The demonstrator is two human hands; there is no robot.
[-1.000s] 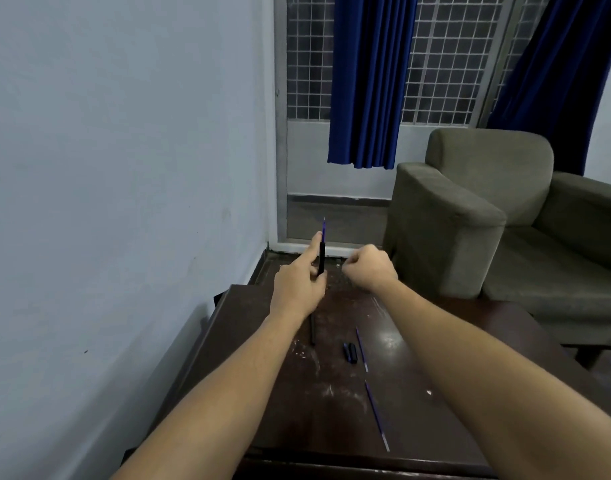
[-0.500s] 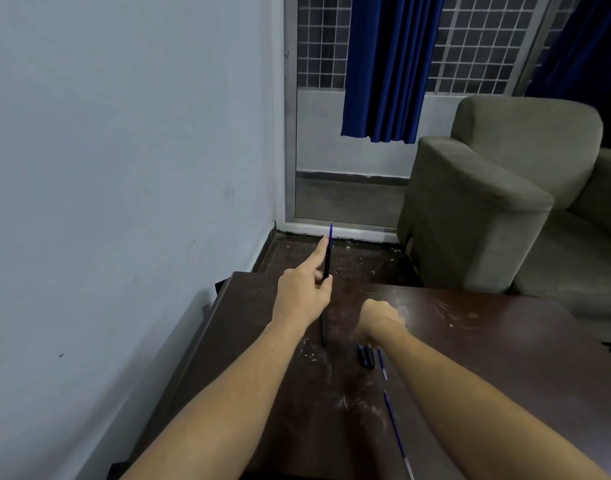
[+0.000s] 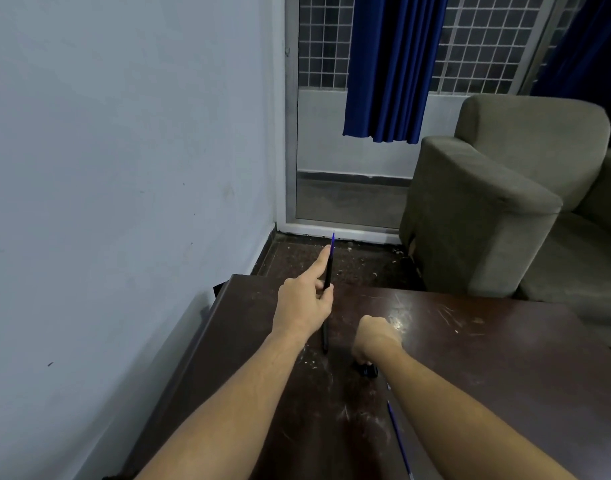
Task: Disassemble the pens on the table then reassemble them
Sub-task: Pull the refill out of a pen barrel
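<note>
The right hand [image 3: 375, 336] has dropped to the caps [image 3: 367, 370] on the table [image 3: 487, 358], fist curled, grasp hidden; the left hand [image 3: 304, 306] pinches the pen [image 3: 328, 271] upright. Seating a cap wants steady alignment.

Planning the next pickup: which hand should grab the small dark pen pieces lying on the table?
Right. The right hand hovers directly over the small dark pieces on the table, while the left hand is occupied holding the pen barrel upright.
</note>
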